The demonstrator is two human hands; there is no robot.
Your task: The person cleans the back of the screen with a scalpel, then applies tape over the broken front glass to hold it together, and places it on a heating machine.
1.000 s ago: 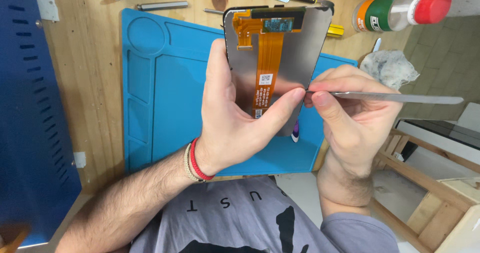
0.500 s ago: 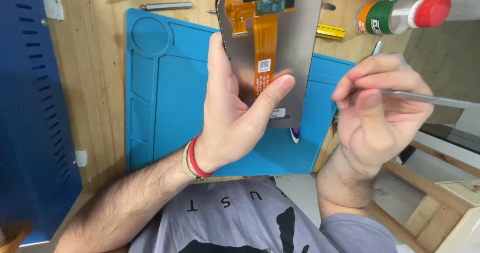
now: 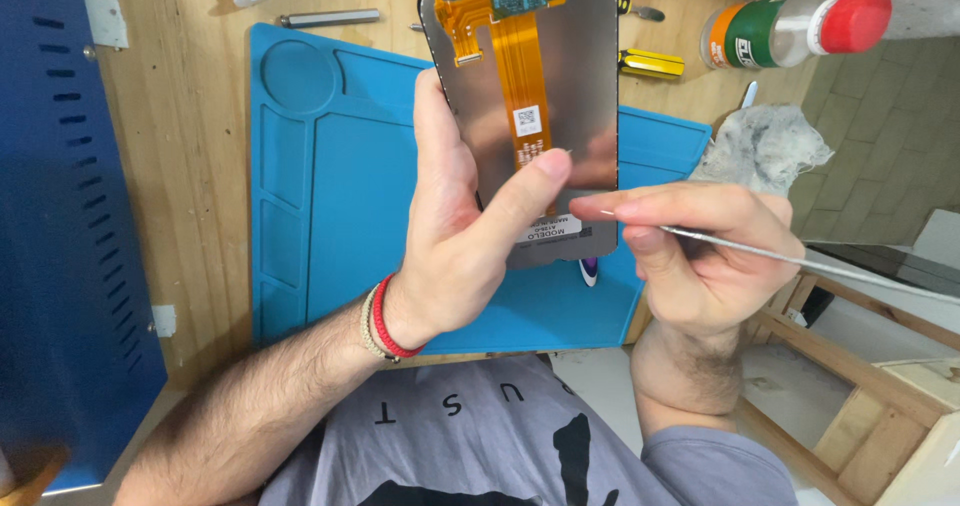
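The wooden tabletop (image 3: 190, 116) fills the upper part of the view, and a blue cabinet (image 3: 60, 266) stands along its left edge. On the tabletop lies a blue work mat (image 3: 340, 196) with moulded compartments; its near edge is close to the near edge of the tabletop.

Above the mat, the phone screen panel (image 3: 575, 96) is held up in the air, tilted, with its grey back side and an orange flex cable (image 3: 515, 66) toward the camera. The left hand (image 3: 460, 236) grips this panel: the fingers are behind its left edge and the thumb presses on the back, near the lower end of the cable. On the wrist are a red band and a beige band.

The right hand (image 3: 690, 256) is just beside the lower right corner of the panel. Its fingers are closed in a pinch around a thin metal tool (image 3: 800, 263), which points away to the right.

Near the far right corner of the tabletop lies a bottle (image 3: 790, 28) with a red cap, and a grey crumpled cloth (image 3: 765, 146) lies below it. A yellow-handled tool (image 3: 650, 62) and a grey metal rod (image 3: 328, 17) lie at the far edge.
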